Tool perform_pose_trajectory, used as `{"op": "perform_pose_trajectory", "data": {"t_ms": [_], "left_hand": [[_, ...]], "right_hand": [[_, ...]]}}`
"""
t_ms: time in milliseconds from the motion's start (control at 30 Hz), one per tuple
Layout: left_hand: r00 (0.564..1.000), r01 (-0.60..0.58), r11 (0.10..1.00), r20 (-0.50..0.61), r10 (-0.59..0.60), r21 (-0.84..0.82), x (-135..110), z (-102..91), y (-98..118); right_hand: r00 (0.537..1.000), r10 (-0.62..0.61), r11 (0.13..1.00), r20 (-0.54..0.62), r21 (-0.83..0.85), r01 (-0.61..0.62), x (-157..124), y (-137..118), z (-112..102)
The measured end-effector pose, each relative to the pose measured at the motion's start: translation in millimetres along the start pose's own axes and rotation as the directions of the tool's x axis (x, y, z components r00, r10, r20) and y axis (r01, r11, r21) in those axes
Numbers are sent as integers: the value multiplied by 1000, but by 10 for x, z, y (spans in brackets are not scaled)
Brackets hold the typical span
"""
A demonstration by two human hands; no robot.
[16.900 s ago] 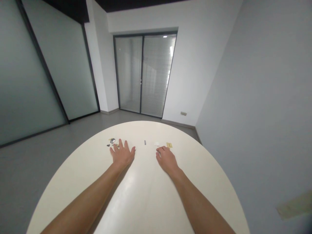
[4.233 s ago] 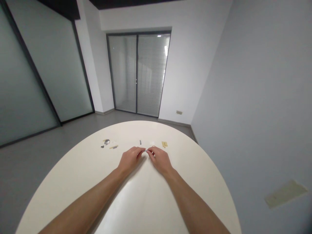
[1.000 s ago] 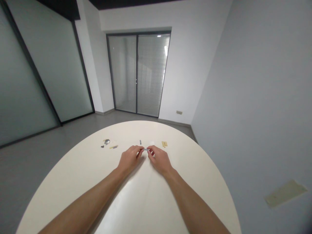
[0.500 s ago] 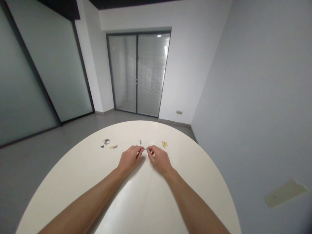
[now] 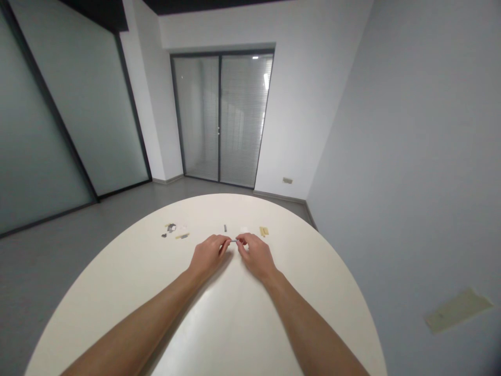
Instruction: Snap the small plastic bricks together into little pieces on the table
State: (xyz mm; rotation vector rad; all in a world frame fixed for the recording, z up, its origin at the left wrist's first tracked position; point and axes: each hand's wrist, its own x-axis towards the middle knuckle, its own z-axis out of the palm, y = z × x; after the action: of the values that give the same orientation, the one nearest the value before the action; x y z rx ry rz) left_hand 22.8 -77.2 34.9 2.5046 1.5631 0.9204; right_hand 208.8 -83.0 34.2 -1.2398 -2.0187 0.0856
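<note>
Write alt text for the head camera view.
Seen from head height, the left hand and right hand hold a small grey stick between their fingertips above a round cream table. Beyond them lie small parts, including a dark cluster and a yellowish piece. A glass door with blinds stands across the room.

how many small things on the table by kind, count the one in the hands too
gray stick held by left hand and right hand: 1
gray stick on table: 1
yellowish stick: 1
white piece: 1
tan piece: 1
dark bit: 1
clump, parts too small to count: 1
total: 7
</note>
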Motion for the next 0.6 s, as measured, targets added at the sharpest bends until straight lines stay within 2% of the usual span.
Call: {"op": "perform_pose_trajectory", "data": {"t_ms": [600], "left_hand": [[996, -50, 998, -76, 48, -34, 5, 54, -29]], "right_hand": [[999, 44, 999, 32, -25, -43, 3, -4, -3]]}}
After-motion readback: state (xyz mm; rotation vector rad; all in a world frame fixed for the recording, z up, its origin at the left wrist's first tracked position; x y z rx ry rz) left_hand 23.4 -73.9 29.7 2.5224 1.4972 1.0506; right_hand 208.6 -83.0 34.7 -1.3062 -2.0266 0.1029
